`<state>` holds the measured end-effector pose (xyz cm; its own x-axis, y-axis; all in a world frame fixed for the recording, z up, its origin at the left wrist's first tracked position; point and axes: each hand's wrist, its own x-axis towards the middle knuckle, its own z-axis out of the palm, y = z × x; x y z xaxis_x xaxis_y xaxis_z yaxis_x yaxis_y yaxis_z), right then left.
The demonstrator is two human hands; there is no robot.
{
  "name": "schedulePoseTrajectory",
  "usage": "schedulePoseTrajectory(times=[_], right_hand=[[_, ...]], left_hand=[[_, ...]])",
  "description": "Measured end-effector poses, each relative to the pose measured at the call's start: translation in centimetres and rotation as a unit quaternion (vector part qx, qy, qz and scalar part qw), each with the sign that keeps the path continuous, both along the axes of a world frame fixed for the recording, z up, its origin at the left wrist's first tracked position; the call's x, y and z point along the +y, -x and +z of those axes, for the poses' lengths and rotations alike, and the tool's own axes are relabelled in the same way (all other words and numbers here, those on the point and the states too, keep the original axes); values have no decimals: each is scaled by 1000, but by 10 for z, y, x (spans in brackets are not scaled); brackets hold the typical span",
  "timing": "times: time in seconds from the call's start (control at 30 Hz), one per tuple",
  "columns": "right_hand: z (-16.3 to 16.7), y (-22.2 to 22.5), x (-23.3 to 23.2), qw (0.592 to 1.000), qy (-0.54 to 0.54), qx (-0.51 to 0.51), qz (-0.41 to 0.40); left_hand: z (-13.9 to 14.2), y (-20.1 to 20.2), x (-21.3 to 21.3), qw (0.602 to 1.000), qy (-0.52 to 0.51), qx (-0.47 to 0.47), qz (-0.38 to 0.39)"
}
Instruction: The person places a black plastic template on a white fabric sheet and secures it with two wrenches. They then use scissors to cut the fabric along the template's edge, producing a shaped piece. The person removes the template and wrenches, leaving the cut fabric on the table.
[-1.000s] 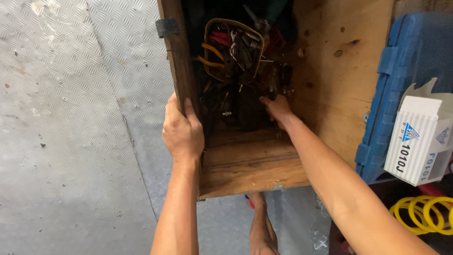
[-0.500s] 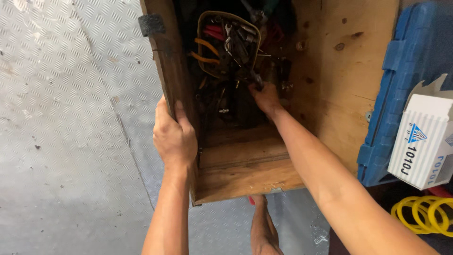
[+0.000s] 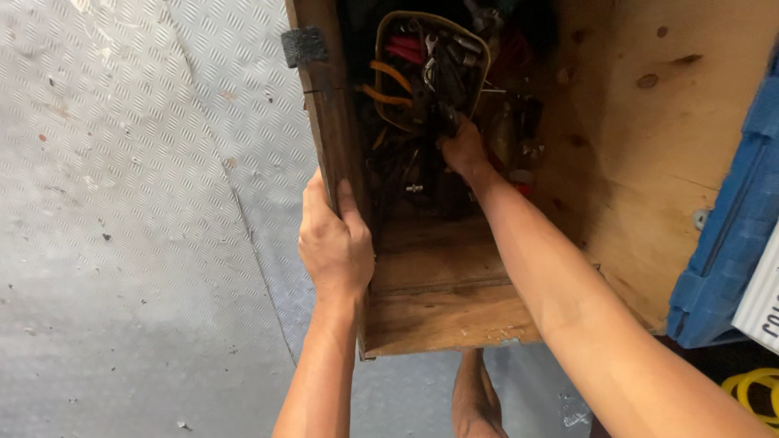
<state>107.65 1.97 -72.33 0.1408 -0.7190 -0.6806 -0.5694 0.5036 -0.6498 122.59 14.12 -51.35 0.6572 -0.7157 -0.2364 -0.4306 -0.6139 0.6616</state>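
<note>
Where hands [image 3: 334, 243] work, grey checker-plate floor [image 3: 122, 243].

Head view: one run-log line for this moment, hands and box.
left hand: grips wooden box wall | right hand: inside box, among tools in tan tray | grasp: unclear | floor: tread plate

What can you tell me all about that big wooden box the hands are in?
The wooden box is open-topped, built of worn brown boards, with a pale knotty plywood panel on its right side. It stands on a grey patterned metal floor. A dark patch sits on its left wall. The left hand grips that wall's edge. The right hand reaches inside into a jumble of tools, some with orange handles.
</note>
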Motion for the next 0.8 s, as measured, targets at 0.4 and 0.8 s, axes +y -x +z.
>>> schedulePoseTrajectory(times=[0.4, 0.8], right_hand=[[-5, -10, -9, 933, 139, 230, 239], [61, 57, -27, 946, 267, 45, 177]], left_hand=[[1, -1, 1, 1000, -15, -24, -5], [0, 3, 2, 999, -8, -39, -2]])
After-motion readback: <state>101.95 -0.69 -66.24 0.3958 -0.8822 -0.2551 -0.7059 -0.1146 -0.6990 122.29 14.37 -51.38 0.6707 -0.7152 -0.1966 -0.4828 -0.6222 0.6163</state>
